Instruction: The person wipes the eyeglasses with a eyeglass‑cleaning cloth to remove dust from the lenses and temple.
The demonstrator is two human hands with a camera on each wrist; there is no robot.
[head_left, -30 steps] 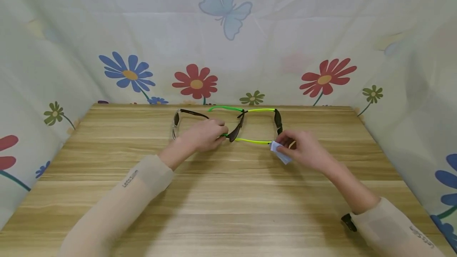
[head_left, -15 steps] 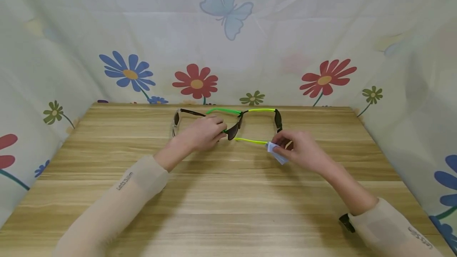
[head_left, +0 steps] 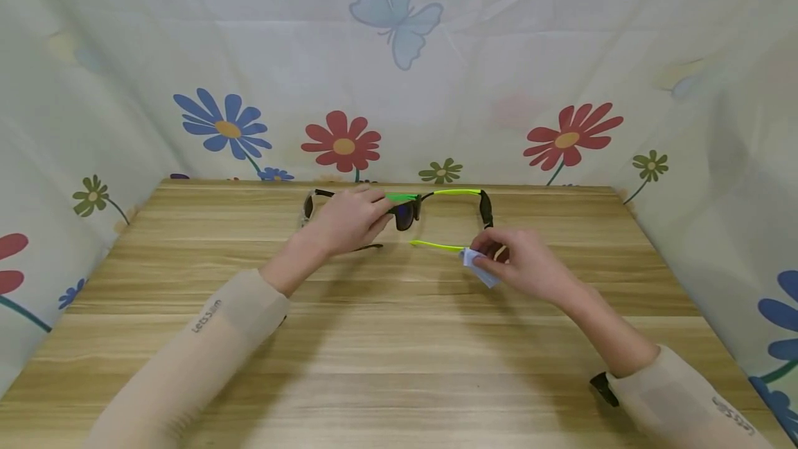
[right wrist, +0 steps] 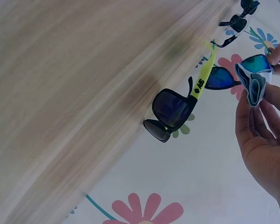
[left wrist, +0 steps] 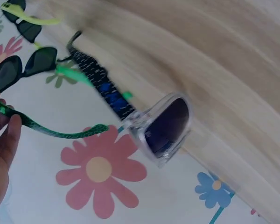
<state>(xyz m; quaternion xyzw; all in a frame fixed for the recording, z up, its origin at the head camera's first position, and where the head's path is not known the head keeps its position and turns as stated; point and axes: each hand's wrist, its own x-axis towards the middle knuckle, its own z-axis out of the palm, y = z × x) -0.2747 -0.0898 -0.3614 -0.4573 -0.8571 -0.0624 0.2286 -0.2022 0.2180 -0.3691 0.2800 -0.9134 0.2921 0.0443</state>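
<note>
Cleaning is probably under way: the left hand [head_left: 350, 220] pinches the green-templed sunglasses [head_left: 405, 216] between the clear-framed pair [left wrist: 165, 128] and yellow-templed pair [right wrist: 172, 109]; the right hand [head_left: 528, 262] grips a folded cloth [head_left: 481, 269], apart from them. Wiping would call for holding the lenses steady.

From where I stand, the left hand [head_left: 350, 222] covers much of the green-armed sunglasses [head_left: 404, 216] and the middle of the clear-framed pair [head_left: 308, 208]. Fingers of the right hand [head_left: 530, 263] hide the near end of the yellow-armed sunglasses' front. Seen from the right wrist, the folded cloth [right wrist: 253, 86] blocks part of a lens. Both sleeves [head_left: 187, 359] run off the bottom edge.
</note>
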